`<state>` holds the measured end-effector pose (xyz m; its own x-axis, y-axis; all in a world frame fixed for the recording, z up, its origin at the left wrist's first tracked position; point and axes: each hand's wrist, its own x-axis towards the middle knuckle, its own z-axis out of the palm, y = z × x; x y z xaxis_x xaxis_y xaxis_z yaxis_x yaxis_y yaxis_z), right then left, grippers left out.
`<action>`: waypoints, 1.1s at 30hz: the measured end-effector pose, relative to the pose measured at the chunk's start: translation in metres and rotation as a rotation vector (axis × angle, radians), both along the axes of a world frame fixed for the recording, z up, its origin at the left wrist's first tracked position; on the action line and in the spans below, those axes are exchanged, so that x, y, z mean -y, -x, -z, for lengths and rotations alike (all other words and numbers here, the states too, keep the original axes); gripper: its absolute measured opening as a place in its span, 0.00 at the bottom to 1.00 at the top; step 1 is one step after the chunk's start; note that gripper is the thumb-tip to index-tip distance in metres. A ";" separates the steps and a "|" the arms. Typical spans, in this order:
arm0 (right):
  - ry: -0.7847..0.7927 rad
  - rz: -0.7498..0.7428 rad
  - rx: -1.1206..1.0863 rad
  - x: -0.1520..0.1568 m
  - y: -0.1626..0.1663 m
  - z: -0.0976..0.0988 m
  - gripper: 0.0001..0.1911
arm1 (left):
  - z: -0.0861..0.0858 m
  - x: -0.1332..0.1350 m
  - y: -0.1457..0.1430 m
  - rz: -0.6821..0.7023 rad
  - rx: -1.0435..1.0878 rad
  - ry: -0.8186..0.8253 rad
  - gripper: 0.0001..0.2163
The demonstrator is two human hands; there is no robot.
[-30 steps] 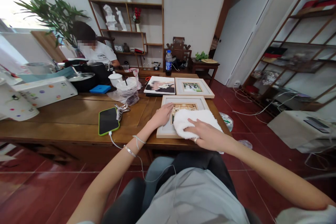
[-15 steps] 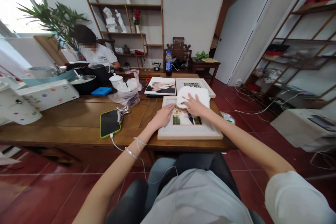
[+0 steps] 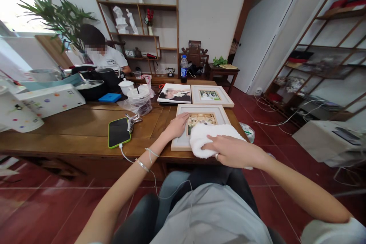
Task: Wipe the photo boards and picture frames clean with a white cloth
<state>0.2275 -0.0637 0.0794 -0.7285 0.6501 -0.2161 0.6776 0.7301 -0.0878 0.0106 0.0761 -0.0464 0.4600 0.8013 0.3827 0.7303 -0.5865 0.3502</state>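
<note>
White cloth [image 3: 200, 141] — bunched over the lower right of the near frame [image 3: 183, 143], hiding part of its picture [image 3: 201, 118]. Right hand [image 3: 230, 150] clamped on the cloth, fingers curled into it. Left hand [image 3: 177, 125] laid flat on the frame's left side, fingers extended, tips at the picture's upper left corner. Frame lies flat on the table [image 3: 85, 122], right end, near the front edge. Just behind it, side by side: print [image 3: 174, 97] left, second frame [image 3: 196, 96] right. Bottle [image 3: 183, 69] upright beyond them. Leftward — phone [image 3: 118, 131] with cable [image 3: 126, 154] plugged in; past it, lidded cup [image 3: 138, 92] and blue box [image 3: 109, 97]. Another person [image 3: 110, 60] at the far left.
</note>
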 end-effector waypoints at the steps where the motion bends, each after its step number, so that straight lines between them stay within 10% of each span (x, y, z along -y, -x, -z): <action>1: 0.006 0.023 -0.015 -0.003 -0.001 0.002 0.25 | 0.001 -0.001 0.000 0.003 -0.001 -0.003 0.20; 13: -0.322 0.302 -0.047 -0.101 0.018 0.059 0.28 | 0.005 -0.003 0.001 0.041 0.073 -0.003 0.20; 22: -0.180 0.095 -0.059 -0.039 0.056 0.047 0.27 | -0.018 0.004 -0.004 0.001 0.385 0.124 0.19; 33: -0.183 0.103 0.035 -0.013 0.016 0.025 0.22 | -0.018 0.010 -0.005 0.024 0.125 0.034 0.14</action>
